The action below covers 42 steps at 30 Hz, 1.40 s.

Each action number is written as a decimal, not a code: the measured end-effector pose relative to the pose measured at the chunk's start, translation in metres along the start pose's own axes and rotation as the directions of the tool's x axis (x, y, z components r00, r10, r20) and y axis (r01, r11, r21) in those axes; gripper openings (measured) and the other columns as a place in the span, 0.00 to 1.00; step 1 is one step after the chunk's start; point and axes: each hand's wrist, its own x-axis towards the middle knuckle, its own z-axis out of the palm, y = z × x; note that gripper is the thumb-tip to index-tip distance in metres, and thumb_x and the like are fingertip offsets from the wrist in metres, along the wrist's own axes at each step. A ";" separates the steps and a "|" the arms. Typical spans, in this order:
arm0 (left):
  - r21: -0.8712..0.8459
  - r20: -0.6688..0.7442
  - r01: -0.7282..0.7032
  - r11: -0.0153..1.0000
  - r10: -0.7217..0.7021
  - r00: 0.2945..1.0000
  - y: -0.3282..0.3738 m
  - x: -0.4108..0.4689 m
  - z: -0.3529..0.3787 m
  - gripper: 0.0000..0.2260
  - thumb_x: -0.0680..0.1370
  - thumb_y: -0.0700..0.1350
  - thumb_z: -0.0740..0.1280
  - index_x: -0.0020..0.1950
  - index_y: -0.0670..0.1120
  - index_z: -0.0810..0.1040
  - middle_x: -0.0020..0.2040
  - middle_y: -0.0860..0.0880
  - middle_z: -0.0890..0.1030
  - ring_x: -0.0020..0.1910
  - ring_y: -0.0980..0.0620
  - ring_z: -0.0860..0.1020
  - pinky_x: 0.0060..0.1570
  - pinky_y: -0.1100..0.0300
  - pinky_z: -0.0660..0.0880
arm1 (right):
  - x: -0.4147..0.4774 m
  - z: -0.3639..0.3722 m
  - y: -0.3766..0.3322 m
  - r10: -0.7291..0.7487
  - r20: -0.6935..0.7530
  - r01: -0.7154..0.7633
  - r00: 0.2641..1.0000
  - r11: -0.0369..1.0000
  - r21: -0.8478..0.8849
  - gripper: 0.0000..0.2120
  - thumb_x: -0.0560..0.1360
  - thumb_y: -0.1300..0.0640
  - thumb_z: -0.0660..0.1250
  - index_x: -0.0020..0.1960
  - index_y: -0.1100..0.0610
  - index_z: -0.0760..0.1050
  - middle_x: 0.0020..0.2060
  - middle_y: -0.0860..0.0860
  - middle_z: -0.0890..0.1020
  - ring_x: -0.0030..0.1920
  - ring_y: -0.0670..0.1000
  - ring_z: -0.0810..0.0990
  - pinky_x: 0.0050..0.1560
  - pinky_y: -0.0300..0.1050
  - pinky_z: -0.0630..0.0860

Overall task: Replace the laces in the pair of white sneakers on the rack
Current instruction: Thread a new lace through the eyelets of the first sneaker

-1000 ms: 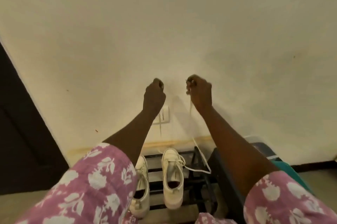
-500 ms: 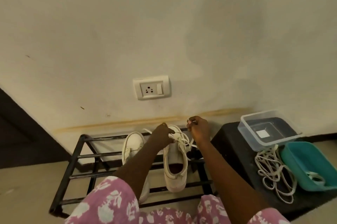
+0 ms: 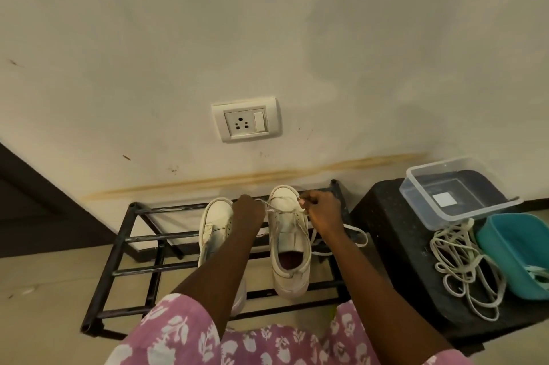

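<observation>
Two white sneakers stand side by side on a black metal rack (image 3: 118, 248), toes toward the wall. The right sneaker (image 3: 289, 245) carries a white lace (image 3: 352, 234) across its lower eyelets, with loose ends trailing off to the right. My left hand (image 3: 248, 213) grips one lace end at the toe's left side. My right hand (image 3: 322, 211) pinches the other end at the toe's right side. The left sneaker (image 3: 215, 223) has no lace showing and is partly hidden by my left forearm.
A black stool (image 3: 386, 234) stands right of the rack. On it are a clear plastic box (image 3: 457, 189), a teal tub (image 3: 517, 251) and a tangle of white laces (image 3: 463, 266). A wall socket (image 3: 246, 119) sits above the rack. A dark door edge is at the left.
Both hands came down from high in front of the wall to the right sneaker's toe, drawing the lace with them. The view tipped down, bringing the rack and stool into sight.
</observation>
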 end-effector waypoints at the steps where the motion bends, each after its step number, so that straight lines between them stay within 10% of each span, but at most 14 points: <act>1: -0.055 0.061 0.037 0.998 -0.034 0.998 -0.004 0.000 0.001 0.11 0.77 0.41 0.64 0.55 0.35 0.77 0.48 0.40 0.81 0.53 0.41 0.80 0.47 0.57 0.77 | 0.000 0.004 -0.002 -0.026 0.048 0.028 0.999 0.998 -0.057 0.10 0.76 0.65 0.64 0.55 0.64 0.80 0.51 0.58 0.83 0.47 0.52 0.81 0.45 0.28 0.72; 5: -0.326 0.058 0.169 0.930 -0.158 0.986 -0.006 -0.011 0.005 0.18 0.76 0.40 0.66 0.64 0.34 0.69 0.55 0.37 0.79 0.51 0.40 0.80 0.46 0.52 0.80 | -0.002 0.019 -0.009 -0.066 0.171 0.114 0.983 0.950 -0.291 0.12 0.77 0.65 0.61 0.57 0.62 0.80 0.54 0.58 0.82 0.55 0.54 0.80 0.60 0.43 0.73; 10: -0.634 -0.027 0.264 0.727 -0.362 0.932 0.001 -0.015 -0.001 0.19 0.78 0.37 0.57 0.69 0.42 0.60 0.58 0.36 0.76 0.54 0.40 0.79 0.49 0.49 0.78 | -0.002 0.026 -0.010 -0.011 0.159 0.078 0.987 0.903 -0.422 0.13 0.77 0.63 0.61 0.56 0.60 0.81 0.51 0.57 0.83 0.51 0.54 0.80 0.51 0.39 0.73; 14: -0.340 0.008 0.147 0.929 -0.153 0.988 -0.003 -0.023 0.001 0.13 0.77 0.38 0.59 0.60 0.46 0.66 0.51 0.40 0.77 0.44 0.45 0.77 0.48 0.50 0.77 | -0.005 0.031 -0.014 -0.021 0.188 0.115 0.982 0.858 -0.501 0.12 0.77 0.59 0.62 0.56 0.58 0.82 0.51 0.55 0.83 0.53 0.52 0.79 0.33 0.31 0.61; 18: -0.223 0.149 0.050 0.973 -0.017 0.989 -0.009 -0.025 0.003 0.11 0.75 0.44 0.67 0.51 0.38 0.80 0.42 0.42 0.81 0.39 0.47 0.78 0.47 0.52 0.78 | -0.004 0.034 -0.015 -0.015 0.223 0.128 0.975 0.856 -0.501 0.13 0.77 0.62 0.62 0.57 0.60 0.81 0.53 0.57 0.82 0.55 0.55 0.78 0.54 0.43 0.74; 28: 0.180 0.061 -0.166 0.970 0.157 0.986 -0.001 -0.029 -0.005 0.19 0.77 0.49 0.65 0.29 0.40 0.73 0.27 0.48 0.71 0.29 0.51 0.70 0.31 0.61 0.64 | -0.007 0.038 -0.012 -0.008 0.175 0.074 0.985 0.926 -0.370 0.11 0.76 0.61 0.64 0.55 0.62 0.81 0.51 0.59 0.83 0.54 0.57 0.79 0.53 0.44 0.73; 38: -0.084 0.146 -0.050 0.995 0.062 0.987 -0.010 -0.023 -0.011 0.14 0.79 0.42 0.63 0.32 0.44 0.73 0.31 0.49 0.73 0.29 0.55 0.72 0.37 0.62 0.76 | -0.017 0.047 -0.011 -0.188 0.145 0.238 0.971 0.788 -0.568 0.12 0.80 0.59 0.58 0.56 0.58 0.80 0.53 0.55 0.79 0.53 0.56 0.77 0.50 0.48 0.75; 42: -0.266 0.196 0.007 0.964 0.047 0.979 -0.011 -0.024 -0.012 0.11 0.79 0.40 0.63 0.56 0.34 0.77 0.41 0.44 0.79 0.33 0.55 0.75 0.35 0.66 0.79 | -0.017 0.047 -0.012 -0.225 0.156 0.273 0.962 0.735 -0.621 0.12 0.80 0.59 0.58 0.58 0.58 0.78 0.53 0.55 0.79 0.54 0.56 0.77 0.49 0.47 0.74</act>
